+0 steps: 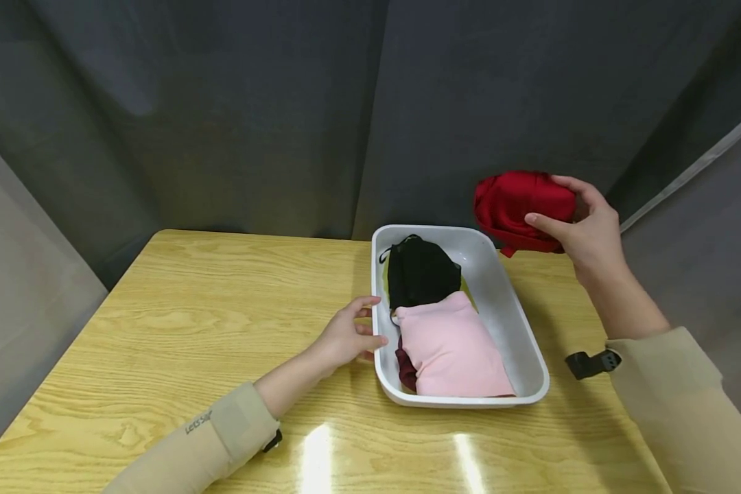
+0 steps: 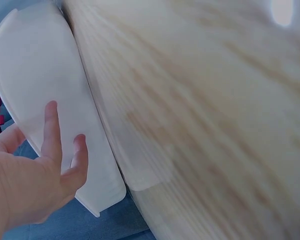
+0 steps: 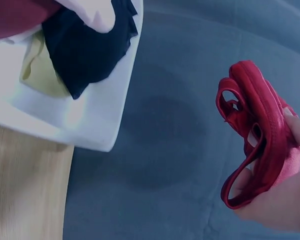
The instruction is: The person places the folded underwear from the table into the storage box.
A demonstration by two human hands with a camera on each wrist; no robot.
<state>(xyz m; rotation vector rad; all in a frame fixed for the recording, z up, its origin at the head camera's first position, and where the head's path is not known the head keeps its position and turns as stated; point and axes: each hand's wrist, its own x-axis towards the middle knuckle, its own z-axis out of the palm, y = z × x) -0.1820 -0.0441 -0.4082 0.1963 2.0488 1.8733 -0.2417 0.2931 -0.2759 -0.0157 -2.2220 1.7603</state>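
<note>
My right hand [image 1: 593, 230] holds a folded red satin bra [image 1: 519, 202] in the air beyond the tub's far right corner, thumb on one side and fingers on the other. Its straps hang in loops in the right wrist view. My left hand [image 1: 344, 335] is at the left side of a white plastic tub [image 1: 512, 329], with fingertips right at the rim. In the left wrist view, two straight fingers [image 2: 52, 130] lie along the tub's outer wall. Inside the tub are a black garment with thin straps [image 1: 422, 271] and a smooth pink garment [image 1: 453, 346].
A dark red cloth [image 1: 405, 367] peeks out beneath the pink one, and a yellow-green cloth [image 3: 42, 70] lies under the black one. The tub stands on a wooden table [image 1: 222, 309]. Dark grey curtain [image 1: 253, 116] hangs behind the table's far edge.
</note>
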